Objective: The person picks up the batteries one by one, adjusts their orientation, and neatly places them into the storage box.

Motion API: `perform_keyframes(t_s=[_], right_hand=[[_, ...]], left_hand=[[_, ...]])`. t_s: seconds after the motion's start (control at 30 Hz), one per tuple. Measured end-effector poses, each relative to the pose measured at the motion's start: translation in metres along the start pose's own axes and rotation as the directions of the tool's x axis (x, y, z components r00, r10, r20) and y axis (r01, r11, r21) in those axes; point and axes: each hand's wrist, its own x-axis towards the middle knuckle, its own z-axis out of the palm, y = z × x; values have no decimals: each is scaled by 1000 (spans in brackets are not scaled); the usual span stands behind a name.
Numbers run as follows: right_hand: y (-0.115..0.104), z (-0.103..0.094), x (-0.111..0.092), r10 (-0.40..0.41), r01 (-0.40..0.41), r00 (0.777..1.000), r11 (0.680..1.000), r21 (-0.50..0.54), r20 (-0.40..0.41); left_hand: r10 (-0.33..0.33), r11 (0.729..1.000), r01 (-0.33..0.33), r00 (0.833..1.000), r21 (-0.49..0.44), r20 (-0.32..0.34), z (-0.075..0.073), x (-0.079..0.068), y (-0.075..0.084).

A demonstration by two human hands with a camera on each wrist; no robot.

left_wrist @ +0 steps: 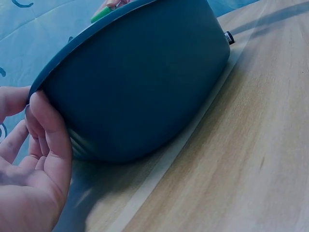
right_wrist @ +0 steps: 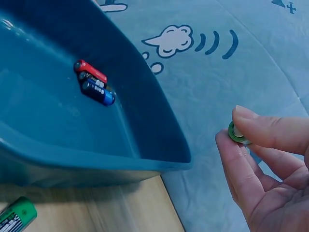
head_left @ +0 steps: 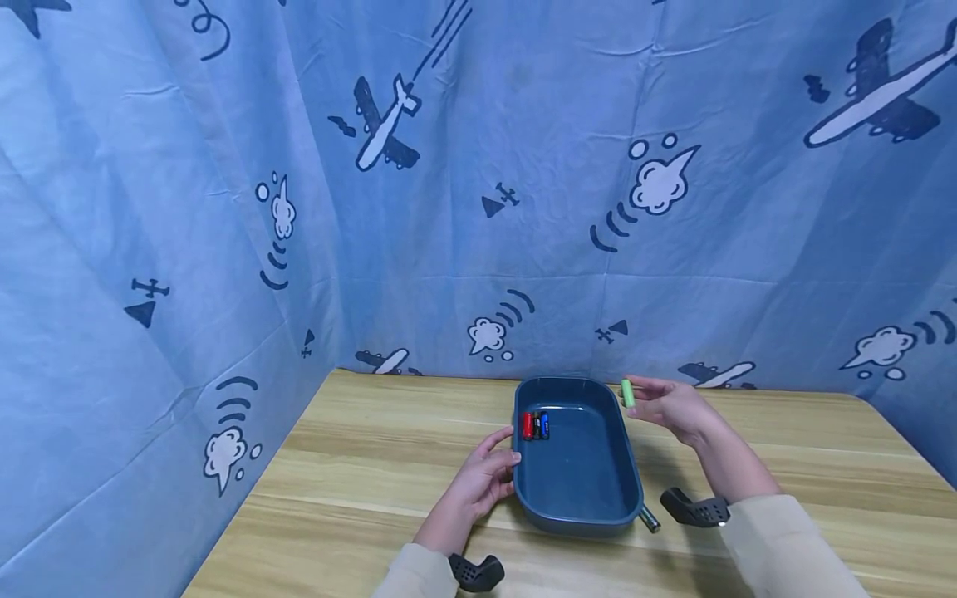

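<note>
My right hand (head_left: 673,409) pinches a light green battery (head_left: 627,393) between thumb and fingertips, just above the far right rim of a dark blue plastic basin (head_left: 571,490). In the right wrist view that battery (right_wrist: 236,133) is seen end-on. Three batteries lie side by side in the basin, against its left wall: a red battery (right_wrist: 91,71), a black battery (right_wrist: 87,77) and a blue battery (right_wrist: 99,93). At the basin's left rim, my left hand (head_left: 486,480) grips the edge; the left wrist view shows thumb and finger (left_wrist: 50,118) on either side of it.
Another green battery (head_left: 650,519), with a dark striped label, lies on the wooden table (head_left: 359,498) beside the basin's near right corner. A blue curtain (head_left: 553,249) printed with planes and clouds hangs behind the table and at both sides.
</note>
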Motion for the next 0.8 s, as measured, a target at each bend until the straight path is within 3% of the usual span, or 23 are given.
perform_keyframes(t_s=[0.4,0.8], right_hand=[[-3,10,0,-20,20,1000,998,51,5],[-8,22,8,20,-19,999,999,36,-33]], left_hand=[[9,1000,-9,1000,1,17,-3,-1,-2],[-1,1000,2,1000,-6,20,-4,0,-1]])
